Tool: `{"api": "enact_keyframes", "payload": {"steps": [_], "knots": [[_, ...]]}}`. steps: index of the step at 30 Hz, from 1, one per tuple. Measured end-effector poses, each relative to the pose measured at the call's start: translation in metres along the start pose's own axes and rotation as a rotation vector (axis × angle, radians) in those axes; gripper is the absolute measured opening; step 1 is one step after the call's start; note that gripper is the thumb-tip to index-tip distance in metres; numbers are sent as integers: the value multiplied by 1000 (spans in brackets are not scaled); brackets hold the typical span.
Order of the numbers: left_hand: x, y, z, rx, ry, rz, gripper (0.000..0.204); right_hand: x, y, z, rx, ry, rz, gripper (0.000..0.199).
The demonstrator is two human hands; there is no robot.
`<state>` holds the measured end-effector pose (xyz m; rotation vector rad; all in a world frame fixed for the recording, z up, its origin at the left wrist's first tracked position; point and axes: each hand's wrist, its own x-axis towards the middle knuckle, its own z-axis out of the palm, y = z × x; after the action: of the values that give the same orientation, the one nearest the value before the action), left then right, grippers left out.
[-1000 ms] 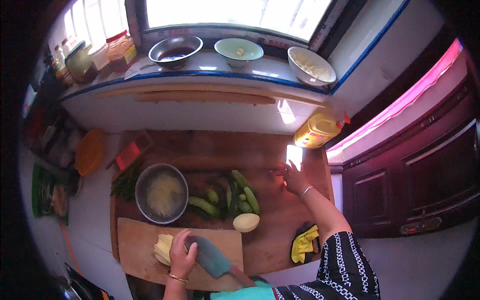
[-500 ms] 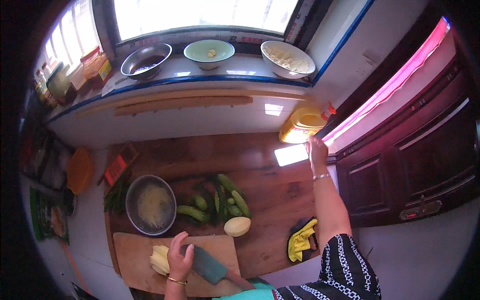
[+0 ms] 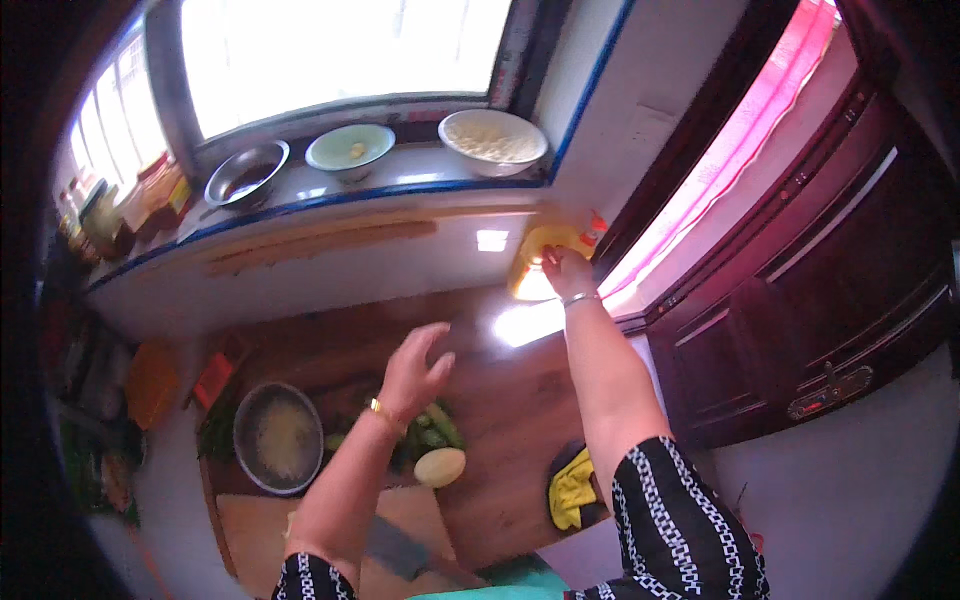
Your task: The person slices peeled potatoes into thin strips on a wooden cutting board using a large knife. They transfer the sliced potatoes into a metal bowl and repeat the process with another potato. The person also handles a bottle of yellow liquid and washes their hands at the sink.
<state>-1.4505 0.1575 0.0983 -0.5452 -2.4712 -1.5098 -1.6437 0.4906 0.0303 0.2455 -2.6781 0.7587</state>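
Observation:
My right hand (image 3: 568, 274) reaches to the far right with bent, closed fingers in front of a yellow jug (image 3: 530, 240) with a red top. Whether it grips the jug or something small, I cannot make out. Raised over the counter's middle, my left hand (image 3: 415, 372) is open with nothing in it. Below my left forearm lies a wooden cutting board (image 3: 245, 530). A cleaver (image 3: 398, 552) rests on it. A peeled potato (image 3: 440, 467) sits behind the board, beside several green cucumbers (image 3: 432, 430). The forearm mostly hides the cut pale pieces on the board.
A metal bowl (image 3: 240, 445) with pale shreds stands behind the board. Three bowls line the window ledge: a dark metal one (image 3: 222, 190), a green one (image 3: 325, 145) and a white one (image 3: 460, 158). A yellow-black cloth (image 3: 572, 490) lies near the front edge; a dark door (image 3: 800, 300) is right.
My left hand has left the board and cleaver, rising forward and right. My right hand has moved up in front of the yellow jug. The whole view has shifted, with some blur.

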Motion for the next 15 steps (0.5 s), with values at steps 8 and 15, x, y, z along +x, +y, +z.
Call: {"api": "enact_keyframes", "payload": {"steps": [8,15], "knots": [[174,20,161,66,77,137,51,-15,54,-3,1857,-56,483,22],[207,16,195,383,25,90,40,-34,-17,-59,1174,-47,244,19]]}}
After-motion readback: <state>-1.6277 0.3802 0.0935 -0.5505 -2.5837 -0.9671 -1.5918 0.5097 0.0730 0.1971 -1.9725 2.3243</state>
